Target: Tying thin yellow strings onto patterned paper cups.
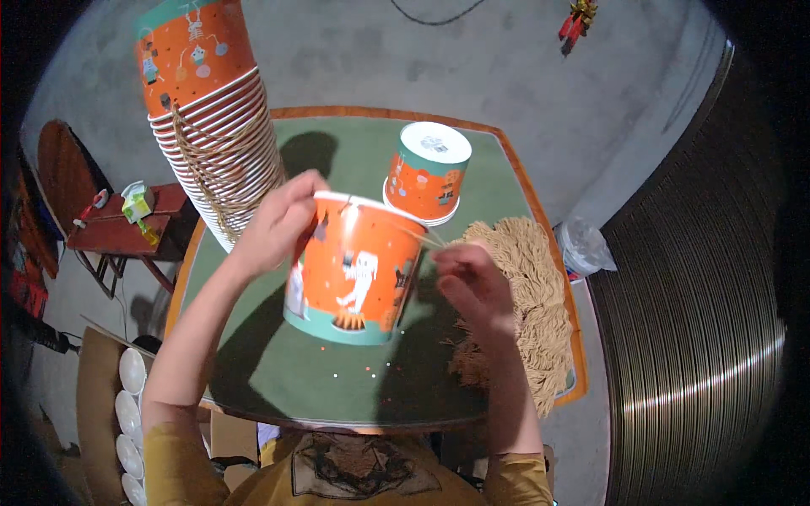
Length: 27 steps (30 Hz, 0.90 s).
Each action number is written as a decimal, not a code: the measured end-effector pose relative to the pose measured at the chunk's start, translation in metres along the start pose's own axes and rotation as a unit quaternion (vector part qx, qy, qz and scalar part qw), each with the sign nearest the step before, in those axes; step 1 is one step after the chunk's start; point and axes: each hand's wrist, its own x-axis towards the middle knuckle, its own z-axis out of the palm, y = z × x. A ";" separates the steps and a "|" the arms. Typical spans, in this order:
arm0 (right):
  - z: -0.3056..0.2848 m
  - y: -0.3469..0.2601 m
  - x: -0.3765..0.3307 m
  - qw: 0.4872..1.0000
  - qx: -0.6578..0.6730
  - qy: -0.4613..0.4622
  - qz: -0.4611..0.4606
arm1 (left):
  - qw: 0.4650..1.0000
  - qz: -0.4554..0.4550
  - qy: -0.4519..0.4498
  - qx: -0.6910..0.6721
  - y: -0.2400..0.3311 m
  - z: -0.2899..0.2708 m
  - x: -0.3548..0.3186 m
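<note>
My left hand (274, 221) grips an orange paper bucket (359, 270) by the left of its white rim. The bucket stands upright, slightly tilted, above the green tabletop; cartoon figures decorate its side and a teal band circles its base. At the bucket's right, my right hand (474, 282) pinches a thin, pale cord (429, 239) by the rim. Whether the cord is fixed to the bucket is too blurred to tell. Close beside the right hand lies a big heap of tan cords (531, 312).
A tall leaning stack of buckets (221, 160) with cord handles rises at the left. A short upside-down stack (426, 181) stands at the back of the green table (304, 396). Left on the floor are a red bench (169, 202) and a box of white cups (128, 413); right, a bag-lined bin (584, 249).
</note>
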 end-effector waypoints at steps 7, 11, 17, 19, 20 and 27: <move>0.023 0.071 0.035 0.972 0.036 -0.053 0.225 | 0.934 -0.319 0.070 -0.148 -0.067 -0.022 0.084; 0.020 0.083 0.057 0.953 0.090 -0.056 0.284 | 0.925 -0.339 0.098 -0.142 -0.102 -0.025 0.100; 0.016 0.097 0.072 0.942 0.092 -0.040 0.322 | 0.945 -0.220 0.181 -0.161 -0.113 -0.032 0.106; 0.016 0.097 0.079 0.948 0.072 -0.039 0.307 | 0.966 -0.069 0.237 -0.081 -0.089 -0.029 0.094; 0.013 0.101 0.082 0.948 0.071 -0.034 0.309 | 0.965 -0.066 0.246 -0.065 -0.067 -0.016 0.086; 0.011 0.117 0.099 0.938 0.056 -0.121 0.320 | 0.913 -0.011 0.131 0.385 -0.101 0.013 0.058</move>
